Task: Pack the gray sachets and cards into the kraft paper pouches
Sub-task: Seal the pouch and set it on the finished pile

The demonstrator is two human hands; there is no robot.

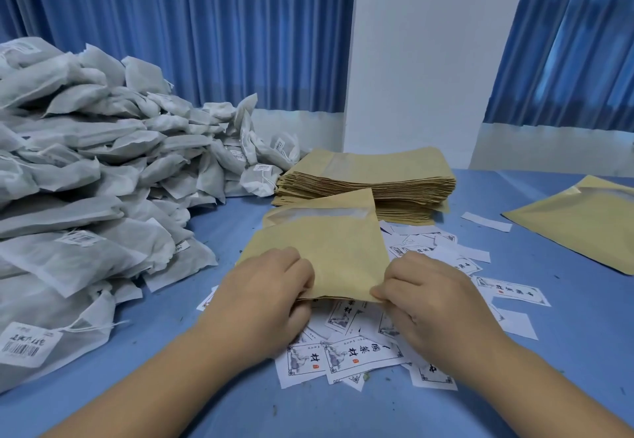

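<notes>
pouch (pixel 319 252) centre, stretching far from both hands | left hand (pixel 264 286) grips its near edge, right hand (pixel 425 293) pinches near corner | sachets (pixel 85 163) left, nearer left hand | cards (pixel 360 352) beneath

Chinese characters, among them 村, on cards (pixel 356 357).

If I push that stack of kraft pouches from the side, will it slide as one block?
Probably not. The stack of kraft pouches is many loose thin layers, with its lower ones already offset, so it would likely shear and fan out. Being low and wide, it seems unlikely to topple.
</notes>
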